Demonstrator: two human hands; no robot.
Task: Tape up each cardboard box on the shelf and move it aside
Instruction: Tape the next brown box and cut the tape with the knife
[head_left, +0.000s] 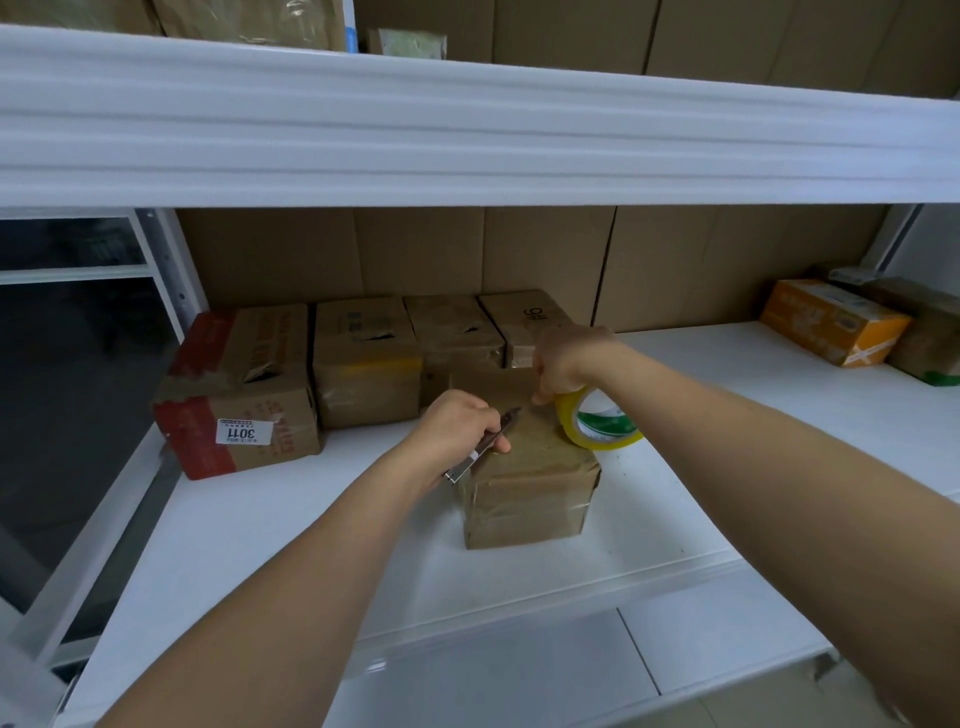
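Left hand (462, 426) grips utility knife (480, 441), right hand (566, 364) pinches tape roll (597, 421) at box's (530, 483) 2 o'clock; blade could probably nick that thumb.

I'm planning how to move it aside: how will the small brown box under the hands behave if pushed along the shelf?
The small brown box looks squat and flat-based, so it probably slides rather than tips. The white shelf looks smooth, so likely little drag. Its wrinkled glossy tape may feel slippery to grip.

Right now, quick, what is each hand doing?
Left hand: closed on a utility knife, blade tip at the box top.
Right hand: holding the yellow tape roll.
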